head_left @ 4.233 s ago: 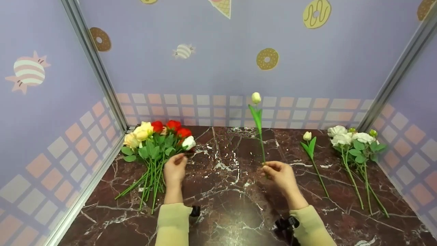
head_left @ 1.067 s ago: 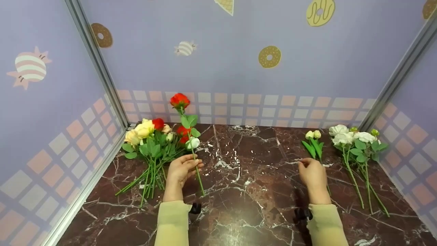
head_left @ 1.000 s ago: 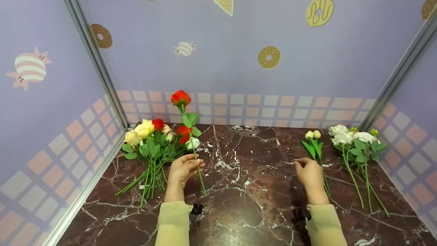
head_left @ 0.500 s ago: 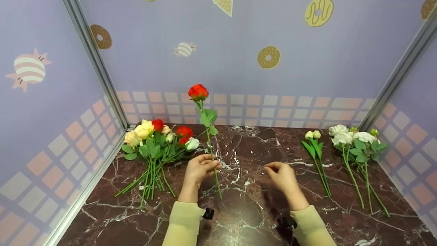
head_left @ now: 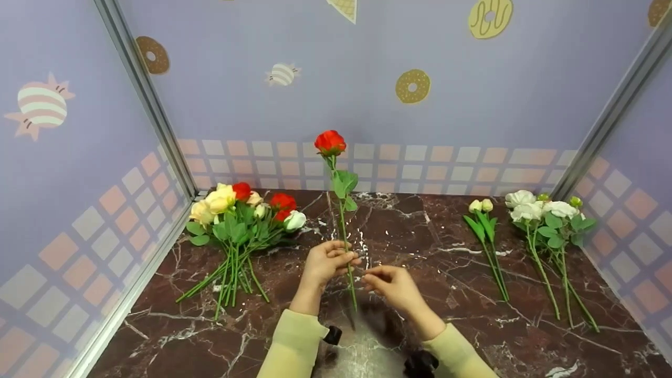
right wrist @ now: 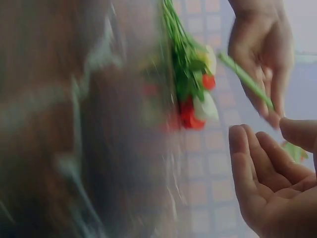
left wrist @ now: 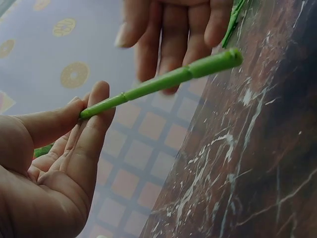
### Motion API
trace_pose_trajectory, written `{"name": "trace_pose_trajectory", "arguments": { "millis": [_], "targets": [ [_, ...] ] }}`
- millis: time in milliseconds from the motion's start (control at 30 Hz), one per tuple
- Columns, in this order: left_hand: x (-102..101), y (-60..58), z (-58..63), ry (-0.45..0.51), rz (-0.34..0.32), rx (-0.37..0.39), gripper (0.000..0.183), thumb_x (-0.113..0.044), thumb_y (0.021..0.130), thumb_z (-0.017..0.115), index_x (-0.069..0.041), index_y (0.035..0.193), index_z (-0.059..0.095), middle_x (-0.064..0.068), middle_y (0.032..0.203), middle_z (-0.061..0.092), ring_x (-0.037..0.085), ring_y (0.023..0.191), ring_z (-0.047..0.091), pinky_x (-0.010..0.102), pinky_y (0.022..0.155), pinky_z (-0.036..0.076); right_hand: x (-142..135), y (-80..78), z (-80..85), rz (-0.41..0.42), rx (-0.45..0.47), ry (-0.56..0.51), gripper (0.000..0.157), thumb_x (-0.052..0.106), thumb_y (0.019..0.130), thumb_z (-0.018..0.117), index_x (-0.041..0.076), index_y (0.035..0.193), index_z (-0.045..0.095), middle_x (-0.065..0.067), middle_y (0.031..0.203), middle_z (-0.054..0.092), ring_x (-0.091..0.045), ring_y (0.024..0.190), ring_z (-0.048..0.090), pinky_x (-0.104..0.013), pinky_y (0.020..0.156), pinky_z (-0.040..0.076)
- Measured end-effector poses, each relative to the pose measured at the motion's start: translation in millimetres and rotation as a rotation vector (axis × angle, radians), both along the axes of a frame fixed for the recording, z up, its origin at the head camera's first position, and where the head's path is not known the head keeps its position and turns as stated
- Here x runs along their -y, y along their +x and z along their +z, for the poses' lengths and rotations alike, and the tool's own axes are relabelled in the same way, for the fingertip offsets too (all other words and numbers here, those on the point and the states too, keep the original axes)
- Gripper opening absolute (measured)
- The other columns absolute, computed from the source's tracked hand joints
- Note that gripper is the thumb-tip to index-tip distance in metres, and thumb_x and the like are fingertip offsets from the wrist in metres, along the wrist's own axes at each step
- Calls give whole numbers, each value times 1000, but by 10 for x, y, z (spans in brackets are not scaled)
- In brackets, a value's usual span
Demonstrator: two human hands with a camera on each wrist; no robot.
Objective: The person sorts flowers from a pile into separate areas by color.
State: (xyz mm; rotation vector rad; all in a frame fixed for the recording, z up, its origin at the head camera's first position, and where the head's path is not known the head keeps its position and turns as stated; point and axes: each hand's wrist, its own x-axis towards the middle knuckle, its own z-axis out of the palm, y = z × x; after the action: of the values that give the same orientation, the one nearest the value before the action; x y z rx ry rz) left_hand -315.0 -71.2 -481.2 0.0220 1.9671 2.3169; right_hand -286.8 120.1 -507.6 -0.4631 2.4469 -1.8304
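Note:
In the head view, my left hand (head_left: 324, 265) pinches the green stem of a red rose (head_left: 330, 143) between thumb and fingers. The rose stands nearly upright above the middle of the table, bloom on top. The left wrist view shows the lower stem (left wrist: 163, 80) jutting out past the fingertips. Just right of the stem is my right hand (head_left: 394, 286), holding nothing. Its thumb and loosely bent fingers stand apart in the right wrist view, a small gap from the stem.
A pile of yellow, red and white flowers (head_left: 236, 226) lies at the left on the marble table (head_left: 441, 336). Two white tulips (head_left: 488, 231) and several white roses (head_left: 559, 212) lie at the right. Patterned walls (head_left: 336, 105) enclose the back and sides.
A second tulip now lies beside the first at the right. My left hand has lifted the red rose from the pile and carried it rightward; my right hand has come left towards it.

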Motion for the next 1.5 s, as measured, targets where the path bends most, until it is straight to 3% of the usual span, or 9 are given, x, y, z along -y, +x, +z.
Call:
{"name": "trace_pose_trajectory", "arguments": {
  "millis": [100, 200, 367, 633, 767, 933, 1100, 1267, 1500],
  "targets": [
    [-46, 6, -18, 18, -8, -10, 26, 4, 93, 71, 10, 117, 63, 13, 91, 78, 20, 83, 79, 41, 84, 66, 82, 53, -45, 34, 34, -55, 29, 6, 99, 65, -16, 117, 67, -33, 104, 73, -39, 85, 75, -48, 78, 66],
    [-95, 11, -46, 30, -13, -13, 26, 5, 93, 71, 11, 117, 62, 5, 86, 77, 20, 82, 78, 43, 86, 66, 152, 92, -88, 32, 65, -98, 29, 4, 99, 64, -17, 118, 65, -31, 104, 74, -27, 86, 76, -39, 78, 67],
    [-166, 23, -73, 28, -13, -28, 23, 6, 93, 70, 9, 115, 63, 11, 89, 78, 19, 81, 78, 40, 84, 66, 194, 112, -124, 4, 112, -176, 25, -1, 98, 64, -19, 115, 63, -29, 101, 75, -15, 80, 75, -24, 71, 64],
    [-191, 20, -56, 3, -23, -40, 32, 5, 92, 72, 12, 121, 61, 12, 93, 78, 18, 82, 78, 39, 83, 66, 170, 79, -103, -2, 139, -216, 19, -5, 95, 65, -19, 108, 64, -23, 93, 77, -12, 74, 73, -29, 72, 66],
    [-147, 14, -46, -11, -36, -49, 37, 3, 93, 72, 14, 126, 60, 13, 96, 77, 18, 85, 77, 42, 87, 65, 116, 43, -90, -29, 105, -173, 18, -5, 94, 67, -18, 106, 65, -25, 91, 76, -19, 74, 75, -25, 67, 64],
    [-43, -11, -44, -11, 9, -37, 39, 3, 93, 72, 16, 128, 59, 20, 102, 76, 18, 85, 77, 39, 86, 66, 10, -30, -73, -100, 100, -135, 20, -5, 93, 68, -18, 107, 65, -29, 93, 75, -25, 74, 76, -22, 62, 61],
    [64, -48, -38, 6, 60, -42, 39, 5, 94, 70, 18, 128, 57, 22, 104, 75, 17, 85, 77, 39, 85, 66, -130, -117, -42, -157, 80, -73, 17, -5, 92, 69, -17, 104, 66, -28, 91, 75, -20, 69, 74, -20, 59, 59],
    [172, -87, -44, 24, 120, -53, 36, 6, 93, 69, 18, 126, 58, 15, 97, 76, 14, 82, 76, 36, 82, 66, -296, -193, -19, -206, 59, -9, 13, -5, 91, 70, -15, 100, 68, -25, 88, 76, -22, 68, 75, -24, 60, 62],
    [339, -119, -89, 58, 188, -40, 36, 7, 95, 66, 20, 127, 56, 19, 100, 76, 16, 82, 76, 31, 79, 66, -547, -288, -31, -291, 65, 127, 5, -4, 89, 72, -9, 90, 71, -11, 72, 74, -10, 58, 65, -19, 52, 52]
  ]
}}
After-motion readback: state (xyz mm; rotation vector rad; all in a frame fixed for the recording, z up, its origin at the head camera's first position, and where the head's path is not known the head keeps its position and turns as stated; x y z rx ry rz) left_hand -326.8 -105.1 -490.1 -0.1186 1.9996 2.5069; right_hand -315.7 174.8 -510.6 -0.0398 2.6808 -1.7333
